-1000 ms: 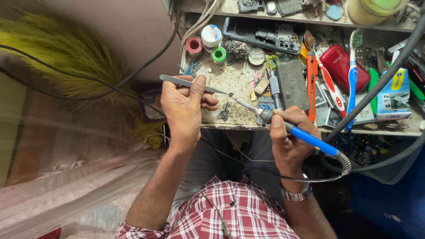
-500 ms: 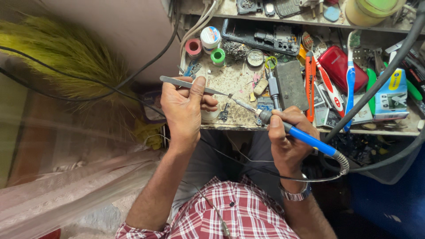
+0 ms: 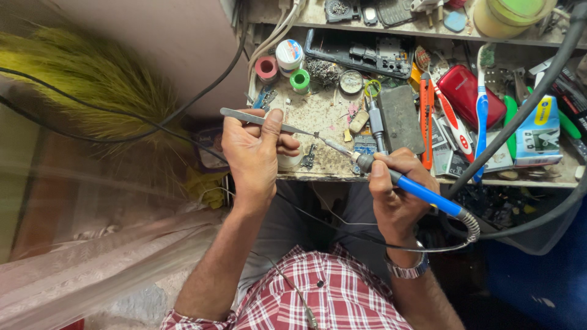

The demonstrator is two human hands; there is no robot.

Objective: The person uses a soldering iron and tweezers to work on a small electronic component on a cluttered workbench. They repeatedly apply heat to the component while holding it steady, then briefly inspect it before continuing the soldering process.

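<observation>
Cluttered, stained worktop (image 3: 324,113) below me. Left hand (image 3: 254,153) fingers pinch slim metal tweezers (image 3: 263,121); right hand (image 3: 394,192) fingers clench blue-handled soldering iron (image 3: 422,192), tips meeting at a tiny part.

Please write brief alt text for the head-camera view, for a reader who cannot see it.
Over a cluttered workbench, the left hand pinches metal tweezers whose tips meet the tip of a blue-handled soldering iron held in the right hand. Tape rolls, a red case and a toothbrush lie around.
</observation>
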